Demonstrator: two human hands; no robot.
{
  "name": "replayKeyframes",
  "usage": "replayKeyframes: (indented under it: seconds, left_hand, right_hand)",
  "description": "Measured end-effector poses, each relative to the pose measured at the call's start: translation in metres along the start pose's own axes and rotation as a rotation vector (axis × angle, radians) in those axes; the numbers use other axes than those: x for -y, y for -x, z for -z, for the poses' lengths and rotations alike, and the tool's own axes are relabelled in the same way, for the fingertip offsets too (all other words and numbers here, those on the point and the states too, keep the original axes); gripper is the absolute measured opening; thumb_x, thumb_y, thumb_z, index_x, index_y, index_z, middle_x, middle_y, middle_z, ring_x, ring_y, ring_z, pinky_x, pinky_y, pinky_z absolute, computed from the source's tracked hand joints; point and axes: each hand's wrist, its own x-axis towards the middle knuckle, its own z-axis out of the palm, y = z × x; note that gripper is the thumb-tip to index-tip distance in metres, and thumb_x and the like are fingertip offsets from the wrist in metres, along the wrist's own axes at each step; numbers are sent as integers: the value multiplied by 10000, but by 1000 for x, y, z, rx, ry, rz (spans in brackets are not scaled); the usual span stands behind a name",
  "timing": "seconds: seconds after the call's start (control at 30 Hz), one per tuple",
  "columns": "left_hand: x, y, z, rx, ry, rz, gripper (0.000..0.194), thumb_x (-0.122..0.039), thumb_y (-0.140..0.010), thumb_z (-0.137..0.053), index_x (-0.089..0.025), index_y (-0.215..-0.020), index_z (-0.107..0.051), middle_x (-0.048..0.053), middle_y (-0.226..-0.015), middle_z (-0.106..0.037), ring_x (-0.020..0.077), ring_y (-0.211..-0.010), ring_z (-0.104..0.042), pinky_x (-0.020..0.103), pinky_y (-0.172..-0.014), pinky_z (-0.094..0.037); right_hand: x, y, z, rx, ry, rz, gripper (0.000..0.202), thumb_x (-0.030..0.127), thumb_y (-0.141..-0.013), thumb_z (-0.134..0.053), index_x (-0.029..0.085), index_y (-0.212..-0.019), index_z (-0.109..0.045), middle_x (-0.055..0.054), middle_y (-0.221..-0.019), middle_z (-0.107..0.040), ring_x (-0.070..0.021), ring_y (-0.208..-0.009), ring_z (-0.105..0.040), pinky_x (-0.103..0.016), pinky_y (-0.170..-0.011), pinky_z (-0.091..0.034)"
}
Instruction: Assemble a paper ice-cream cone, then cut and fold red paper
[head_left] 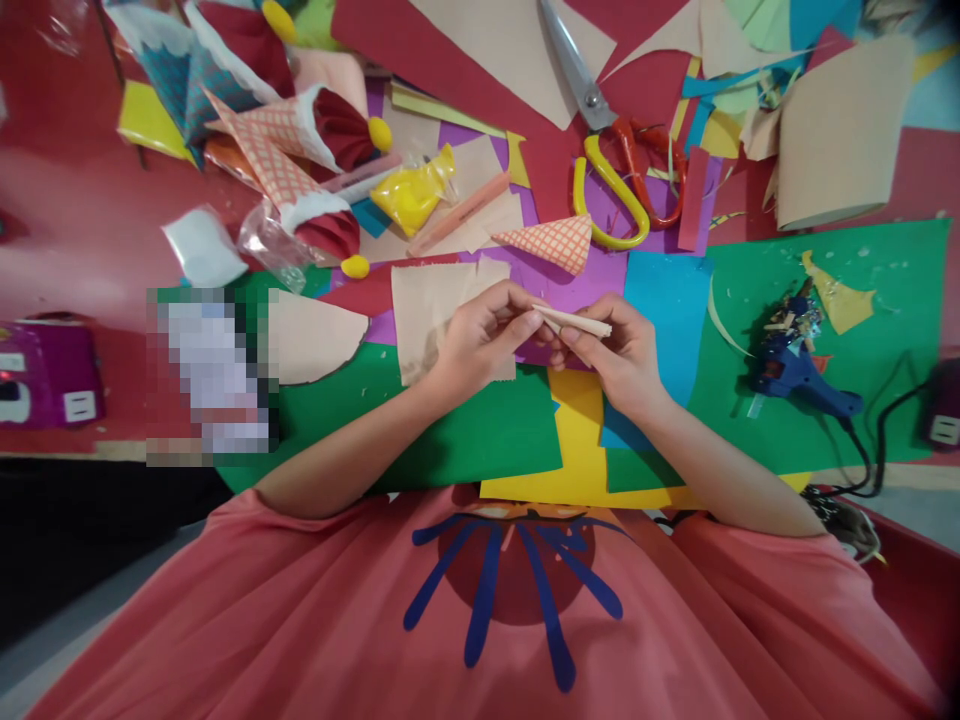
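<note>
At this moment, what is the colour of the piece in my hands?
The piece is pale beige; the head view shows it best.

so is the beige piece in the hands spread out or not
Not spread: the beige piece shows as a narrow length; rolled or folded, I cannot tell.

From the paper roll (583,321) I'm seeing scissors (592,103) at 12 o'clock, glue gun (796,374) 3ish on a sheet (900,300), cones (274,175) 10ish.

Two hands (484,335) (628,352), one pair of scissors (592,100) and apparently three orange-checked cones (559,243) are visible.
</note>
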Motion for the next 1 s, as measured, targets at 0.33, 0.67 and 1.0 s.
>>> replayKeyframes:
  seconds: [0.33,0.67,1.0]
  left_hand:
    - [-3,1,-2,-31,-17,-11,306,-437,-813,-674,-168,-753,-542,-8,-639,-699,85,-596,-667,177,-553,-517]
    - [4,1,0,-97,41,17,310,-431,-776,-707,-174,-738,-536,-26,-585,-672,79,-486,-599,169,-396,-376]
    - [-3,-4,-3,-4,43,30,342,-461,-780,-703,-176,-739,-520,-44,-584,-641,74,-536,-621,182,-530,-504]
  right_hand:
    - [1,1,-2,24,8,2,296,349,-730,-766,183,-689,-525,83,-548,-612,-65,-509,-635,-188,-523,-562]
    - [-1,2,-2,67,4,5,259,324,-745,-755,175,-711,-546,48,-631,-652,-72,-544,-644,-204,-551,-563]
    - [-3,1,7,107,243,183,245,285,-829,-674,253,-1071,-675,11,-919,-728,-89,-728,-670,-217,-648,-562]
